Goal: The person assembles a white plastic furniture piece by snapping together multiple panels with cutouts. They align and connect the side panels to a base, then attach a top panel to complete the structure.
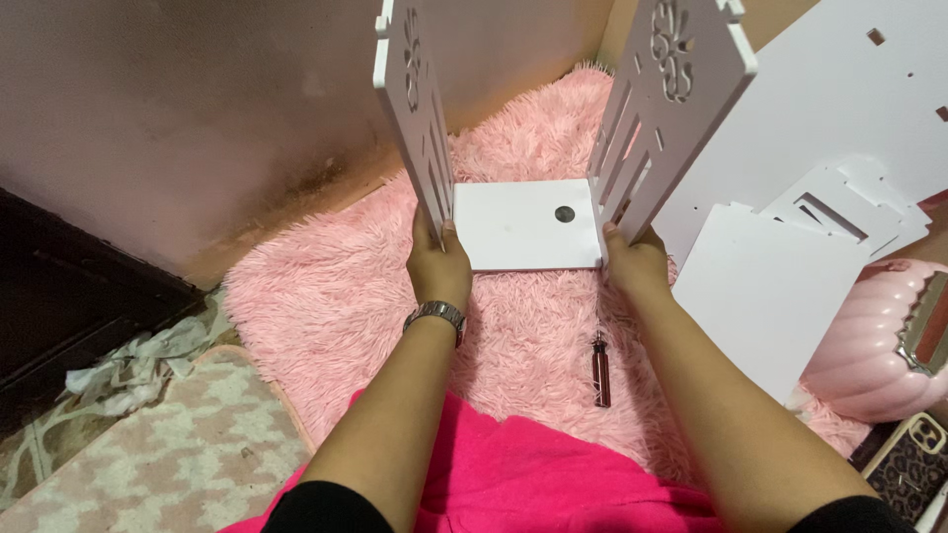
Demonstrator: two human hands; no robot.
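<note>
My left hand [438, 265] grips the lower edge of an upright white side panel [413, 109] with cut-out slots and a flower pattern. My right hand [637, 265] grips the lower edge of a matching white side panel [667, 94] on the right. Between the two panels lies a flat white board [518, 232] with a dark round hole, resting on the pink fluffy rug [326, 296]. A metal watch [435, 316] sits on my left wrist.
More white boards [760, 281] lie and lean at the right, one large with slots [849, 99]. A small dark screwdriver-like tool [600, 370] lies on the rug. A pink ribbed bag [874, 341] and a patterned phone [913, 464] are at the lower right. A wall stands behind.
</note>
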